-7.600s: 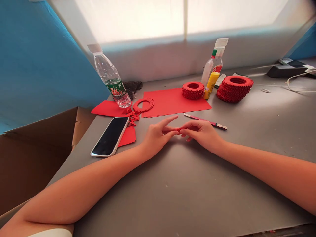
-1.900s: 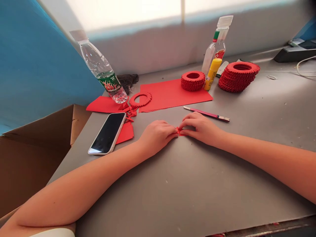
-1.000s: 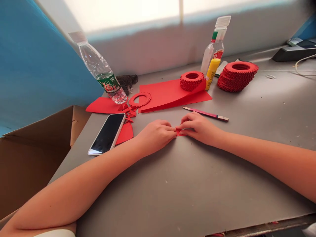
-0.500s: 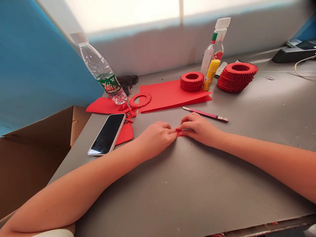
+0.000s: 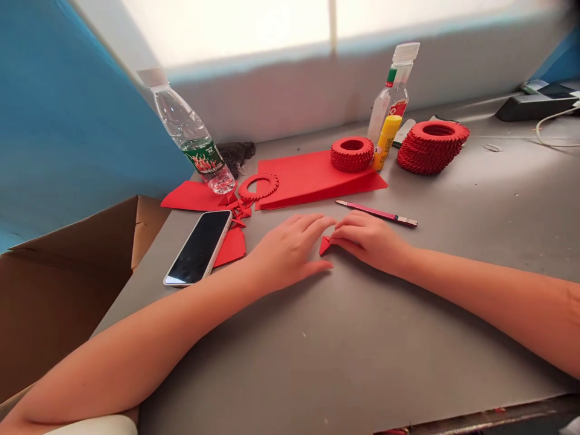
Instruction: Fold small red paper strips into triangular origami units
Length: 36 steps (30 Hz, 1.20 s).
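Inventory of my own body, as seen from my head camera:

Two hands: my left hand (image 5: 285,254) and my right hand (image 5: 369,238), both bare, with five slim fingers each and short nails.

Two forearms: my left forearm (image 5: 136,368) and my right forearm (image 5: 498,302), both long, smooth and uncovered, with no sleeve on either.

One garment edge: a soft white strip of fabric (image 5: 90,426), at the bottom of the view; too little shows to identify the garment.

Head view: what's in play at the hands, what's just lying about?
In play: small red folded-paper triangle, right hand touching it, left hand beside it.
Lying about: clear plastic water bottle, black-screened smartphone, pink-handled craft knife, yellow glue stick, stacked red folded-paper rings.
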### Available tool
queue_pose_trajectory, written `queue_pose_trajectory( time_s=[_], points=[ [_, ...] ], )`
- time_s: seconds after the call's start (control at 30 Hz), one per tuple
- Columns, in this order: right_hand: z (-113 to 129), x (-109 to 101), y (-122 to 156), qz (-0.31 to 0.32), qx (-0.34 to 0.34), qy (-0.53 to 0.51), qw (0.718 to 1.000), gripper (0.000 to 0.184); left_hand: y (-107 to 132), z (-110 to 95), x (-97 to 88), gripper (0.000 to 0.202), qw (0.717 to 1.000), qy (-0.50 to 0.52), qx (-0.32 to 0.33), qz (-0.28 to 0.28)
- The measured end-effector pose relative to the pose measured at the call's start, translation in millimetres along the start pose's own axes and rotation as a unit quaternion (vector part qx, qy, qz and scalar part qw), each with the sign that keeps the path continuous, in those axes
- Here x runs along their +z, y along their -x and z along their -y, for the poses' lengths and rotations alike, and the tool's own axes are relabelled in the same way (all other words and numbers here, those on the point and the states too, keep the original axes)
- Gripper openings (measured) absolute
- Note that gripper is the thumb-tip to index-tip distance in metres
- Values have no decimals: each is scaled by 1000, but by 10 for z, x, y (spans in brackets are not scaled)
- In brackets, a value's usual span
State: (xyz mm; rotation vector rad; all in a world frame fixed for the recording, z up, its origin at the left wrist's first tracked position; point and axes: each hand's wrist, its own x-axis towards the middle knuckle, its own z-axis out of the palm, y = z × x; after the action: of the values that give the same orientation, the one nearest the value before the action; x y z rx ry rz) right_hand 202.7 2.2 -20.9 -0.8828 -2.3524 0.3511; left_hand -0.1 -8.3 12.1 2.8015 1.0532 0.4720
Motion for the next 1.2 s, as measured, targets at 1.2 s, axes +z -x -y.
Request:
queue_pose_trajectory(
  time_s=[1.2],
  points=[
    [37,-64,-108,7,296,-447,844,24,-62,-32,112,49,769,588,-243,-62]
  ],
)
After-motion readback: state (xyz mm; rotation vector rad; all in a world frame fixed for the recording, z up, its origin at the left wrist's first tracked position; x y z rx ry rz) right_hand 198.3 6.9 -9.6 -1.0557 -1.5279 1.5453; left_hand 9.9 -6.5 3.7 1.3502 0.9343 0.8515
